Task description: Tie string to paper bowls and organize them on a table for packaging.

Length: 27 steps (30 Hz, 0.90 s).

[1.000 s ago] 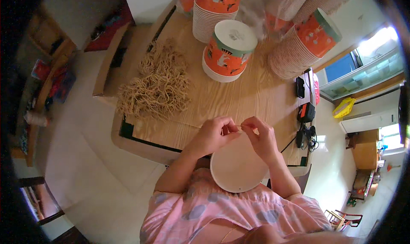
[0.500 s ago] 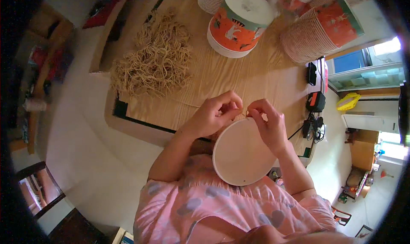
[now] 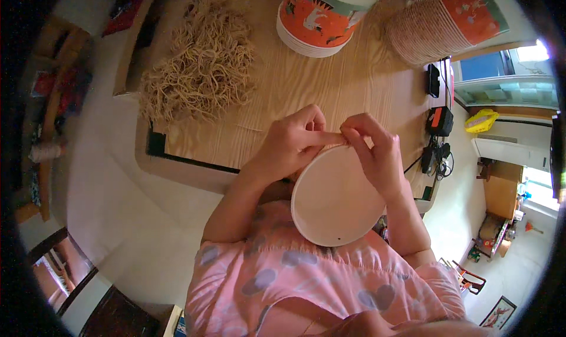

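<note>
A white paper bucket (image 3: pixel 336 201) rests against my front, its round open mouth toward me and a small dark hole near the rim on my side. At the far rim, my left hand (image 3: pixel 292 142) and my right hand (image 3: pixel 377 157) meet with pinched fingertips. Between them is a thin piece of twine, mostly hidden by the fingers. The bucket's outer wall is out of sight. Ahead to the left, a tangled heap of tan twine cords (image 3: pixel 203 72) lies on the wooden table (image 3: pixel 306 89).
Beyond my hands stands an orange and green printed bucket (image 3: pixel 315 22) over white ones. A tall nested stack of buckets (image 3: pixel 433 27) leans at the far right. Black adapters and cables (image 3: pixel 436 145) lie along the table's right edge. A yellow bag (image 3: pixel 481 121) is farther right.
My fingertips have drawn together over the far rim, the left ones reaching across to the right ones. The twine between them is now mostly covered. The view has shifted slightly.
</note>
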Tool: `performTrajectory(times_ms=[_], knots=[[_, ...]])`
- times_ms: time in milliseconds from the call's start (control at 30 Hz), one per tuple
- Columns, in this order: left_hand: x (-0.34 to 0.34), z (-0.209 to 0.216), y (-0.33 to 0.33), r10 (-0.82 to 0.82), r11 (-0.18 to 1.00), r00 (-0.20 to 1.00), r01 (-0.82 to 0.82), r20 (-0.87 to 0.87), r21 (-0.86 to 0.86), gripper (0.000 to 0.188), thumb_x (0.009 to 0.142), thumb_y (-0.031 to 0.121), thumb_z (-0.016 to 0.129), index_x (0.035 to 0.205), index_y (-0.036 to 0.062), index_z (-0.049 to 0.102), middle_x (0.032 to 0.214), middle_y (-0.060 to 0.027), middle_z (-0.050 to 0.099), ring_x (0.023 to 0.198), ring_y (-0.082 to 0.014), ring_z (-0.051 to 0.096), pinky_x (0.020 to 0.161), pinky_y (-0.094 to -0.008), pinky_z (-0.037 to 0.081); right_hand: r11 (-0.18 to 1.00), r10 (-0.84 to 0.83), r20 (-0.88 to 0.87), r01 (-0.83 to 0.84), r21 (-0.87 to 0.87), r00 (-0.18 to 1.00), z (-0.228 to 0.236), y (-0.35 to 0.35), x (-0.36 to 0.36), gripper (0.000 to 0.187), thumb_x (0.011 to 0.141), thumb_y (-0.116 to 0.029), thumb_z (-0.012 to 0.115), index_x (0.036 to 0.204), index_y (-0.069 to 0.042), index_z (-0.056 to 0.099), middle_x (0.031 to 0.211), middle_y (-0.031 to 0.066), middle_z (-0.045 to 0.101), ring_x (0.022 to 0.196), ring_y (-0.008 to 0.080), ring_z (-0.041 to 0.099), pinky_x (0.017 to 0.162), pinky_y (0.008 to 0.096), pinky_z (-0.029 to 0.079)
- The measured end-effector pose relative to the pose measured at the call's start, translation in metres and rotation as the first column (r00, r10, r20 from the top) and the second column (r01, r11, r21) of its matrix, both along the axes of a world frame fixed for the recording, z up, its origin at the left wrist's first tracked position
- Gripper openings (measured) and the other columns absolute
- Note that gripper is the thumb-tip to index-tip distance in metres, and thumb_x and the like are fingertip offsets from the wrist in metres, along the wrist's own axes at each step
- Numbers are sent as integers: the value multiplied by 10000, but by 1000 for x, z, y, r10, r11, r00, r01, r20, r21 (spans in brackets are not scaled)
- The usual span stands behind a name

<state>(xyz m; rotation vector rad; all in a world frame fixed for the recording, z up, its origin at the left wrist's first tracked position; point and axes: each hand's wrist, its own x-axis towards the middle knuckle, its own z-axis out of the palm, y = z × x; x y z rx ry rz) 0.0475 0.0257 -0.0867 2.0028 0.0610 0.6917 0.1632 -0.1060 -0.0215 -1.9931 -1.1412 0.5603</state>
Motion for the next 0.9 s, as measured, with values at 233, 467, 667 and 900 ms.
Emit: performTrajectory(times_ms=[233, 467, 667, 900], knots=[[1, 2, -5, 20, 982, 998, -9, -56, 187, 254, 665, 101, 705, 912, 155, 681, 769, -38, 489, 661, -197, 545, 556, -313, 450, 999, -46, 2, 46, -15, 999, -2, 3, -3, 63, 848, -56, 552, 879, -3, 569, 786, 119, 611, 717, 216, 626, 650, 320, 501], [9, -3, -6, 78, 982, 996, -70, -40, 173, 184, 758, 183, 687, 825, 59, 569, 730, -66, 515, 618, -201, 553, 537, -282, 440, 990, -132, -51, 128, -66, 990, 2, 1, -4, 74, 835, -56, 579, 874, 7, 579, 791, 80, 630, 766, 144, 607, 650, 287, 504], [6, -2, -13, -140, 870, 978, 47, -153, -491, 127, 812, 139, 638, 890, 63, 573, 702, 9, 532, 653, -100, 543, 558, -228, 433, 988, -140, 11, 141, -67, 990, -2, -7, -6, 87, 831, -65, 587, 863, 15, 573, 786, 79, 624, 765, 136, 600, 670, 295, 510], [7, 2, -11, -353, 404, 916, -34, -190, -914, 194, 825, 206, 623, 879, 20, 606, 727, 7, 592, 641, -37, 522, 556, -199, 431, 986, -164, 91, 162, 35, 982, -5, -11, -18, 58, 796, -30, 613, 837, 2, 587, 785, 107, 617, 736, 217, 616, 670, 290, 492]])
